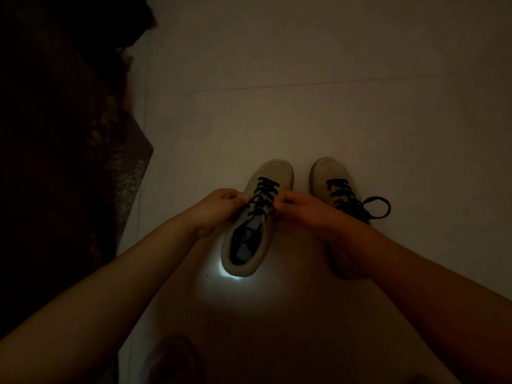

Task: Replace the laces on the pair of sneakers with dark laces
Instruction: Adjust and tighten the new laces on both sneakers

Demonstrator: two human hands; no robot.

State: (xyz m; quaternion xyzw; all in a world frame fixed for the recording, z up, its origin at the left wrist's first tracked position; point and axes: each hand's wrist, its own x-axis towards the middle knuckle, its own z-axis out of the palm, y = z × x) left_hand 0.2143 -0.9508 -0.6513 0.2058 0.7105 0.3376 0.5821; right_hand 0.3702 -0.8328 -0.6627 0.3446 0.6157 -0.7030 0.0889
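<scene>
- Your left hand sits at the left side of the pale low-top sneaker nearer you, fingers curled in tight, the fingertips pinching the dark lace at the upper eyelets.
- Your right hand mirrors it on the sneaker's right side, fingers curled, pinching the other end of that same dark lace just beside the tongue.
- The two hands are close together, with only the lacing between them; both forearms reach in from the bottom corners of the view.
- That sneaker stands on the floor with its toe pointing away from you, the dark lace crossing in rows down the front, and its opening facing up towards you.
- The second pale sneaker stands just to the right, toe also pointing away, partly hidden behind your right hand. It carries its own dark lace, with a loop lying out on the floor to its right.
- The pale tiled floor carries both sneakers; a thin grout line runs across it beyond the toes.
- A small bright patch of light shows on the floor at the heel of the nearer sneaker.
- A dark patterned cloth covers the left side of the view, its edge lying on the floor.
- The room is very dim, so finer detail of the fingers cannot be told.
</scene>
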